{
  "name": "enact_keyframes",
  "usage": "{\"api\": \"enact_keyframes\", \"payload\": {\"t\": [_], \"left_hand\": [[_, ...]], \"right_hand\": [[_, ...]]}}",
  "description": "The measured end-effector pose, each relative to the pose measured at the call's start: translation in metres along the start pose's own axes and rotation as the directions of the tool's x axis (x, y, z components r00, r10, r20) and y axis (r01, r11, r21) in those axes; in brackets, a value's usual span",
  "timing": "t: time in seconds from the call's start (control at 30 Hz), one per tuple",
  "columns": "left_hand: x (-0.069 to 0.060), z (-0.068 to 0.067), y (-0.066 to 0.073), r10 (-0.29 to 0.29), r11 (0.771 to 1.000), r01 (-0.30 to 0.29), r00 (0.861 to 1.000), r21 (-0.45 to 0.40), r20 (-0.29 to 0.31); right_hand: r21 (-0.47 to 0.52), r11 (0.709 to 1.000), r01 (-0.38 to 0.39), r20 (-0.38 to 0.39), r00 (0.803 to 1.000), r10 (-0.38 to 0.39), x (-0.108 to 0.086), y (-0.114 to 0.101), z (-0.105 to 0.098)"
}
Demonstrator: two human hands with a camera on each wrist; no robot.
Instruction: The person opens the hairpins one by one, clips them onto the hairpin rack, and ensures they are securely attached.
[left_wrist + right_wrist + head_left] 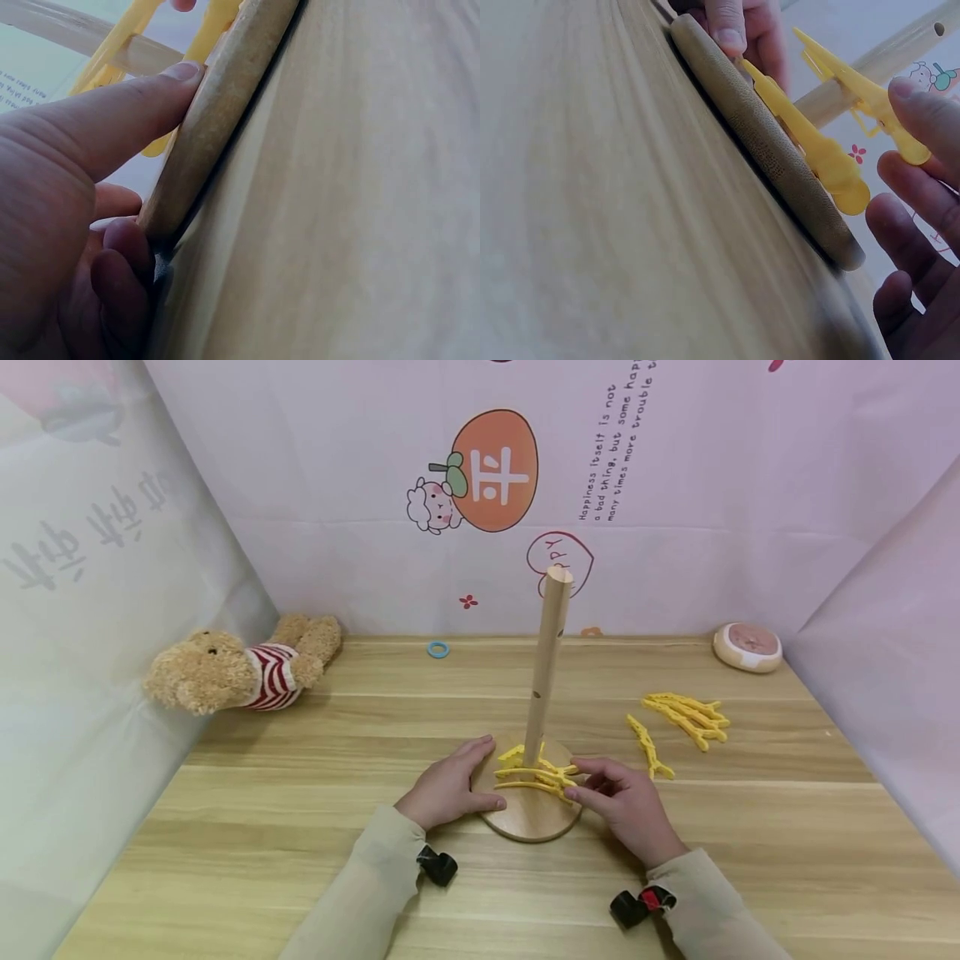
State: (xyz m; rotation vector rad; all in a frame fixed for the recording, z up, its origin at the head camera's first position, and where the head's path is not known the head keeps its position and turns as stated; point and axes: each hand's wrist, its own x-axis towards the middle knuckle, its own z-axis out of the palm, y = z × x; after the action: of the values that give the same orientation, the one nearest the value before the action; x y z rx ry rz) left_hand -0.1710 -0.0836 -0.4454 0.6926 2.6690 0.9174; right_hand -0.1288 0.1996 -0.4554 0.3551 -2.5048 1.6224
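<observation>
Several clips [692,713] beside the stand [547,652] show only in head view.

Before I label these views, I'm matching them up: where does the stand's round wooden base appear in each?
Head: the base lies below centre, between left hand and right hand.
Left wrist: base edge-on, slanting from the top edge to left of centre.
Right wrist: base edge-on, slanting from upper left to right of centre.
Shared landmark: the wooden post, upper left in left wrist, upper right in right wrist.
</observation>
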Motion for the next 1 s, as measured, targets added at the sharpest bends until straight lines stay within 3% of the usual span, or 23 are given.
{"api": "enact_keyframes", "payload": {"t": [0.37,0.6,1.0], "left_hand": [[0.0,0.0,-0.001,0.003,1.0,-0.003,1.0,-0.004,-0.011],[-0.001,-0.001,0.0,-0.005,1.0,0.005,1.0,-0.014,-0.008],[0.0,0.0,-0.002,-0.011,1.0,0.011,1.0,-0.014,-0.009]], "right_hand": [[-0.027,1.0,-0.013,-0.003,1.0,0.013,-0.001,0.001,0.0],[0.015,1.0,-0.012,-0.012,1.0,0.012,-0.002,0.002,-0.002],[-0.017,0.99,-0.138,-0.121,0.983,0.135,-0.001,0.004,-0.011]]}}
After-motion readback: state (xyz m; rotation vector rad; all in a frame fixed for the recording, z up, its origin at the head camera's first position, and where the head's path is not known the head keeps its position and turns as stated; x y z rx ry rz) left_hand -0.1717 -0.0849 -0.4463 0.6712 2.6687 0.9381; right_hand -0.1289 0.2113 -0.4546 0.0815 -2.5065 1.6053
